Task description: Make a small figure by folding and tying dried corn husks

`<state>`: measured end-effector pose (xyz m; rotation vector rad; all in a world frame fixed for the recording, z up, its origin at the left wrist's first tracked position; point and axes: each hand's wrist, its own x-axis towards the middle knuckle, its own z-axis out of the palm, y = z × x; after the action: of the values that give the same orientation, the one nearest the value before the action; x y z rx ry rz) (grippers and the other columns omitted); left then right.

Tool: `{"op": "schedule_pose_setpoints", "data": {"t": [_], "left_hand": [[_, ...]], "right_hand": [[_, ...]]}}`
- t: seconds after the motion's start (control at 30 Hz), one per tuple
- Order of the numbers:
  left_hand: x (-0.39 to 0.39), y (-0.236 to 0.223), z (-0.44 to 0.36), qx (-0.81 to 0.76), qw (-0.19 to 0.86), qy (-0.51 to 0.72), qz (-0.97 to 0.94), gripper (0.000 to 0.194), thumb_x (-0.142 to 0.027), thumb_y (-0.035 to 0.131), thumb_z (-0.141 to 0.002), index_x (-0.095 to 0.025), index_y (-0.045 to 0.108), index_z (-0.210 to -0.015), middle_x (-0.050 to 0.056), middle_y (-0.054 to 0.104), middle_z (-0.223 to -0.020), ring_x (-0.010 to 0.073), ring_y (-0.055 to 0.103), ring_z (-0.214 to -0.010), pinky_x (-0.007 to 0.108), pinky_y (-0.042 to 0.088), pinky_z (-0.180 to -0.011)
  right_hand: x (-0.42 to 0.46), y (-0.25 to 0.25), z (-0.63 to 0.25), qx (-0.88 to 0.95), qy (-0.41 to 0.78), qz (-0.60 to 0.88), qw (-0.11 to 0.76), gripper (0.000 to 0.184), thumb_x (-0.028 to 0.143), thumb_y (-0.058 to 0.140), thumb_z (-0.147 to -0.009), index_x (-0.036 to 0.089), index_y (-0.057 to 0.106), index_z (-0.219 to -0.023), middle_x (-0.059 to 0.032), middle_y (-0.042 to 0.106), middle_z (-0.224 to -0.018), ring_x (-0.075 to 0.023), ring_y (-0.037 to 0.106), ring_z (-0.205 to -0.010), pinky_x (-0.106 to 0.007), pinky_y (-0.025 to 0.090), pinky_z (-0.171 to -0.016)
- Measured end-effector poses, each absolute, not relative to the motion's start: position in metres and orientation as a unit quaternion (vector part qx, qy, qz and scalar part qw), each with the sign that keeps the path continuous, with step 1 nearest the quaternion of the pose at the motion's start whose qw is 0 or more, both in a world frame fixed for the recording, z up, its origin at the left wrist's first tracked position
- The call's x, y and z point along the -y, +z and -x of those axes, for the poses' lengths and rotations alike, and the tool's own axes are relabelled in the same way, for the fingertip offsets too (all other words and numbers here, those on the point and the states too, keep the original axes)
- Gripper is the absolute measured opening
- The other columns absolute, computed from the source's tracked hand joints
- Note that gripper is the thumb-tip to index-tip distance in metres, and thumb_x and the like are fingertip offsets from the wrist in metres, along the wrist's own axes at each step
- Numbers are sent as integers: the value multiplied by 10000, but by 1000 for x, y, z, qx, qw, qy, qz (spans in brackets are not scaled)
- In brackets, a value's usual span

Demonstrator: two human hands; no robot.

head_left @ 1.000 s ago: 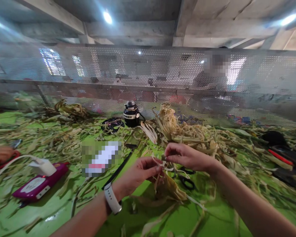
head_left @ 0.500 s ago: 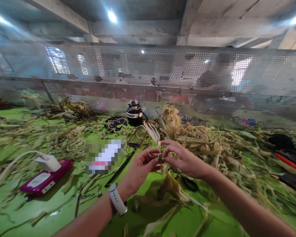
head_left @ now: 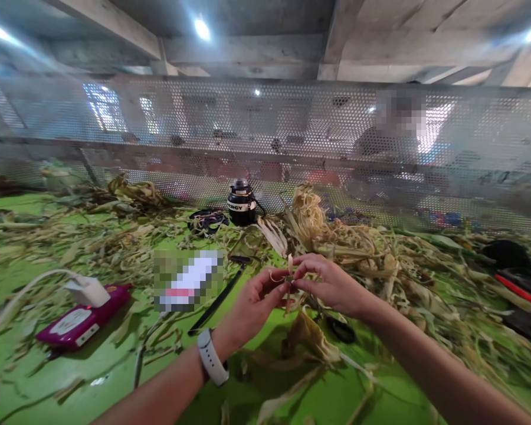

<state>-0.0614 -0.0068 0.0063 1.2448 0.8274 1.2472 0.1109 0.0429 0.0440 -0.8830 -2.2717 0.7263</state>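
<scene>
Close together over the table, my two hands work on thin strips of dried corn husk (head_left: pixel 291 264). My left hand (head_left: pixel 257 300), with a white watch on its wrist, pinches the strips between thumb and fingertips. From the other side my right hand (head_left: pixel 330 285) pinches the same strips, its fingertips almost meeting the left ones. A pale strip end sticks up above the fingers, and others loop to the left and hang below; where they cross is partly covered. Under my hands lies a wider dry husk piece (head_left: pixel 312 339), beside a black loop like a scissor handle (head_left: pixel 341 329).
Husk scraps (head_left: pixel 363 251) and a pale bundle (head_left: pixel 310 212) spread over the green table (head_left: pixel 168 378). A black bottle (head_left: pixel 241 203), a blurred phone (head_left: pixel 190 280), a black stick-like tool (head_left: pixel 219 298) and a purple power strip (head_left: pixel 82 319) lie around. Behind stands a perforated metal screen (head_left: pixel 256 136).
My right hand has shifted slightly, its fingers more curled in toward the left. The strip above my fingers now stands shorter, and the pale husk ends behind are apart from it.
</scene>
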Motion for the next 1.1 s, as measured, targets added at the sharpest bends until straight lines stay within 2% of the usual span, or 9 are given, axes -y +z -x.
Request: {"op": "schedule_pose_setpoints", "data": {"t": [0.2, 0.43, 0.6, 0.9, 1.1], "left_hand": [[6, 6, 63, -356, 527, 526, -565, 275, -349, 596, -816, -177, 578, -1030, 46, 626, -975, 144, 581, -815, 259, 495, -690], [8, 5, 58, -349, 565, 539, -519, 263, -391, 610, -793, -198, 548, -960, 2, 584, -875, 140, 579, -752, 323, 540, -693], [10, 7, 58, -377, 527, 560, -516, 263, -382, 607, -793, -185, 547, -957, -6, 576, -793, 137, 555, -724, 248, 501, -598], [10, 7, 60, -378, 482, 580, -538, 245, -325, 572, -832, -174, 553, -1024, 3, 579, -799, 123, 516, -697, 224, 438, -609], [9, 6, 62, -376, 458, 580, -559, 230, -313, 546, -853, -181, 546, -1041, 17, 582, -848, 118, 518, -699, 215, 434, -604]], "right_hand": [[-40, 46, -108, 834, 303, 364, 284, 108, 243, 580, -809, 154, 641, -811, -43, 657, -850, -174, 597, -819, -296, 449, -768], [-37, 44, -105, 814, 316, 403, 276, 99, 242, 583, -795, 157, 630, -776, -13, 655, -748, -153, 576, -713, -266, 430, -670], [-38, 39, -101, 787, 360, 401, 302, 128, 281, 595, -788, 154, 597, -774, -7, 635, -727, -134, 547, -666, -249, 415, -616], [-33, 33, -91, 660, 526, 368, 391, 292, 412, 710, -681, 149, 585, -691, 12, 606, -674, -121, 535, -648, -264, 423, -667], [-24, 31, -85, 553, 621, 356, 426, 308, 394, 781, -618, 157, 595, -682, 27, 607, -672, -106, 530, -637, -230, 409, -646]]}}
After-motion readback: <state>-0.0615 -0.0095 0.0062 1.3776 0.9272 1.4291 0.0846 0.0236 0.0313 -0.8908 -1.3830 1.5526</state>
